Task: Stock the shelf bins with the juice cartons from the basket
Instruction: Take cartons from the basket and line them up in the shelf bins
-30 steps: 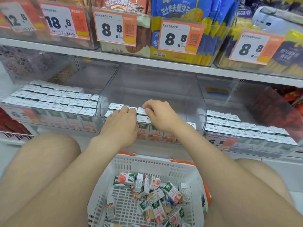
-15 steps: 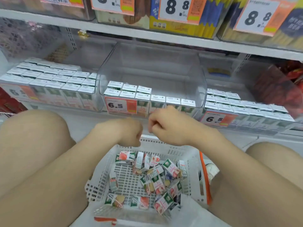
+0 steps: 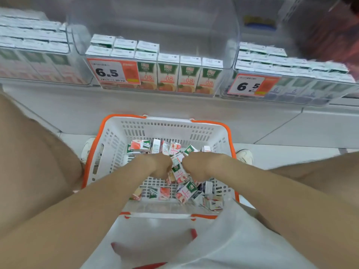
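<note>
clear plastic shelf bin (image 3: 223,45): part-filled, upright cartons (image 3: 168,78) along the front, three behind at left | white slotted plastic basket with orange rim (image 3: 155,125): on floor (image 3: 281,158) below it, between your legs (image 3: 35,156) | green-white-pink juice cartons (image 3: 184,192): loose heap in basket | left hand (image 3: 160,166), right hand (image 3: 196,165): both in heap, fingers curled under, grip can't tell
</note>
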A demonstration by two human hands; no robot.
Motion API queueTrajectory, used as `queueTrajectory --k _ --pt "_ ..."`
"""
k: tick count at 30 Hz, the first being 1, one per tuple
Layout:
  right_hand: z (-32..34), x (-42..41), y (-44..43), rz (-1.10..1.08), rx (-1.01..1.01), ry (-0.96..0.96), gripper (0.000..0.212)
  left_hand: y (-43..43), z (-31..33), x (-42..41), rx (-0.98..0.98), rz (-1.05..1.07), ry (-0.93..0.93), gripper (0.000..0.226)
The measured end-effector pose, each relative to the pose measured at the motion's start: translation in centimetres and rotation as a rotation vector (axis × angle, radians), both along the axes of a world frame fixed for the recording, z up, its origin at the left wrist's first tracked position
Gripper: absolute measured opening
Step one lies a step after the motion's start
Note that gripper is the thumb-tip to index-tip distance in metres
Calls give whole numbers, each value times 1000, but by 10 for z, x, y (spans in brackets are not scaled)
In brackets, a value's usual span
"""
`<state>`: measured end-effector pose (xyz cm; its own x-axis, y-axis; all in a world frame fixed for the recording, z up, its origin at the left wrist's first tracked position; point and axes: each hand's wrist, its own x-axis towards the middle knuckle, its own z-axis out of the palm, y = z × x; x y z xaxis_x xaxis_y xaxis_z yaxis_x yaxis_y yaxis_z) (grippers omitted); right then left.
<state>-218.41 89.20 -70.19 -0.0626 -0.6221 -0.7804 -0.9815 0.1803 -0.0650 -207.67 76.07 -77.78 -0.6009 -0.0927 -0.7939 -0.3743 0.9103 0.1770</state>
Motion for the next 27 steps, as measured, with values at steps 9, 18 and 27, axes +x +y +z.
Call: queueTrajectory --k 9,18,27 --pt "-71 -1 31 -3 92 -84 22 11 -93 30 26 18 -167 35" --pt "-107 -1 38 -9 377 -10 38 20 -125 45 80 39 -214 64" --pt "-109 -23 34 -155 299 -141 36 29 -134 42 95 158 -192 60"
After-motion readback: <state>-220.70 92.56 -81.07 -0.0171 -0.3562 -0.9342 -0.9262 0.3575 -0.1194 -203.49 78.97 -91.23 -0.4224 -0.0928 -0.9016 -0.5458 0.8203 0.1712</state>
